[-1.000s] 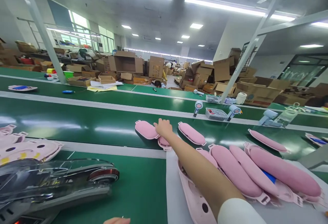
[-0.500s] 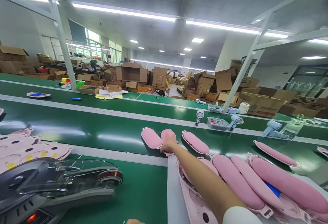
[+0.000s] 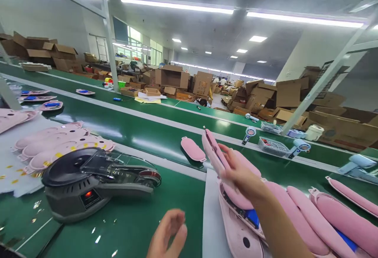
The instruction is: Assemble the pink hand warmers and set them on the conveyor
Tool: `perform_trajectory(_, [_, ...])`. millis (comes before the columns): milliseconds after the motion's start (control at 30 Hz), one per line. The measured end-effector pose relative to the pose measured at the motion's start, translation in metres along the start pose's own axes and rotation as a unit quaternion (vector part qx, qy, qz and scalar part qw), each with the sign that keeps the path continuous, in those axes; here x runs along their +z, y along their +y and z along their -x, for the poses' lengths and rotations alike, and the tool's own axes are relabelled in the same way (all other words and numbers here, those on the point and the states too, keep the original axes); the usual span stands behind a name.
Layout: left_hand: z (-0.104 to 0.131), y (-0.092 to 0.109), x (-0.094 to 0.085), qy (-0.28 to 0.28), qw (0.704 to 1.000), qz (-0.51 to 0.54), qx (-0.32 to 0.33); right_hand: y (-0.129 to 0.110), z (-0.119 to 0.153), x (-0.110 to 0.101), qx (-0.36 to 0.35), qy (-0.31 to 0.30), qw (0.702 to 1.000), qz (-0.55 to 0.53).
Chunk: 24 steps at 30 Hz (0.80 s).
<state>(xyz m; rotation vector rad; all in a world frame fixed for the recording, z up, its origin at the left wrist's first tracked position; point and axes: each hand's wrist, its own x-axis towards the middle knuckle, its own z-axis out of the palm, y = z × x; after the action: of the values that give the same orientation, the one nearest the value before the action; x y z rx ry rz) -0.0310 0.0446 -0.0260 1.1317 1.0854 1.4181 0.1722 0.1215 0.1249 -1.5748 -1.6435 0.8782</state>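
Note:
My right hand grips a pink oval padded shell, tipped up on its edge above the near side of the green belt. Its fingers wrap the far side and the thumb is toward me. Another pink oval shell lies flat on the belt just left of it. Under my right forearm is a pile of pink shells, some with blue parts showing inside. My left hand hovers over the green bench at the bottom, fingers curved and apart, holding nothing.
A grey machine with a round black top and a red light stands on the left. Behind it are pale pink shells with yellow tabs. Light-blue handheld fans and a clear bin of small parts stand along the belt's far rail.
My right hand has lifted the pink shell off the belt and tilted it up, drawing it nearer. My left hand has risen into view. The camera has turned left.

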Motion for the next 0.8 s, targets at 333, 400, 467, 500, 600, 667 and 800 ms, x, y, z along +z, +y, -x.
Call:
perform_trajectory(333, [-0.003,0.04,0.013,-0.176,0.927,0.256,-0.21,0.045,0.143,0.13,0.065,-0.011,0.95,-0.306])
perform_trajectory(400, [0.002,0.031,0.01,-0.186,0.905,0.291,-0.248,0.051,0.144,0.129,0.083,0.04,0.949,-0.303])
perform_trajectory(467, [0.004,0.024,0.005,-0.192,0.868,0.343,-0.304,0.062,0.145,0.121,0.099,0.078,0.961,-0.245])
perform_trajectory(500, [0.003,0.021,0.001,-0.189,0.851,0.362,-0.331,0.068,0.146,0.116,0.109,0.099,0.971,-0.189])
perform_trajectory(600, [-0.001,0.017,-0.01,-0.175,0.829,0.376,-0.375,0.086,0.151,0.106,0.065,0.155,0.985,0.026])
perform_trajectory(667, [-0.003,0.016,-0.014,-0.176,0.824,0.375,-0.387,0.094,0.154,0.104,-0.017,0.186,0.973,0.138])
perform_trajectory(800, [-0.006,0.016,-0.012,-0.192,0.814,0.375,-0.401,0.097,0.155,0.101,-0.131,0.175,0.943,0.249])
